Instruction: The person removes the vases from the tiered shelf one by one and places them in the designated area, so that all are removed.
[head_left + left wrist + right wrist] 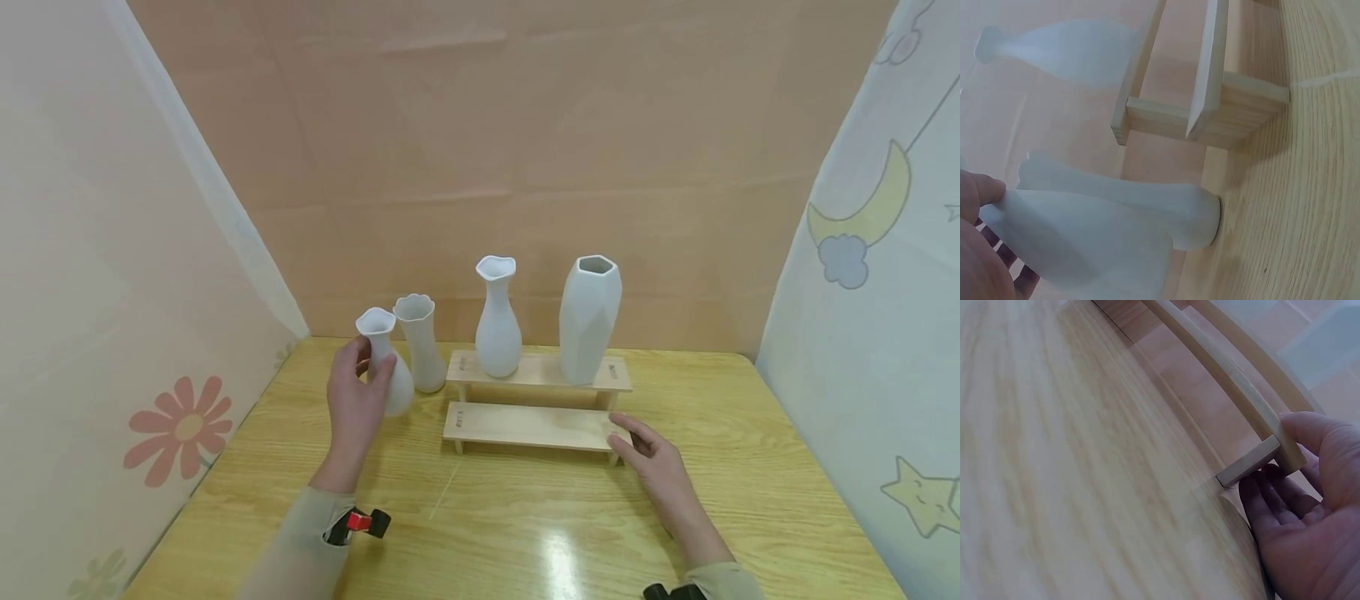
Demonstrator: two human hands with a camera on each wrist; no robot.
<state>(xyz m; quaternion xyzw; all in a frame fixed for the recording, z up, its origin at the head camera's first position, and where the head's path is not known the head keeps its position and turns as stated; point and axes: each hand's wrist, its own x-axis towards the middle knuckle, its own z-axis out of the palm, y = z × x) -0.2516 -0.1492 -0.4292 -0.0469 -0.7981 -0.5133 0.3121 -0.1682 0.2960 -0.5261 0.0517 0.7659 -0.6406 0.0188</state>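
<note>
My left hand [356, 400] pinches a white vase [399, 390] with a wavy mouth around its neck, thumb on one side and fingers on the other. In the left wrist view the base of this vase [1097, 244] appears raised off the table. Just behind it a slimmer white vase [423, 350] with a scalloped rim stands on the table. My right hand [656, 467] grips the right end of the lower board of a two-tier wooden stand [525, 425]. Seen from the right wrist, the thumb lies by the board [1279, 440] and the fingers curl beside its leg.
On the stand's upper tier stand a white bulb-shaped vase [498, 333] and a taller faceted white vase [590, 321]. The wood-grain table [517, 517] meets a plain cloth [517, 167] at the back, with patterned cloths [862, 350] at both sides.
</note>
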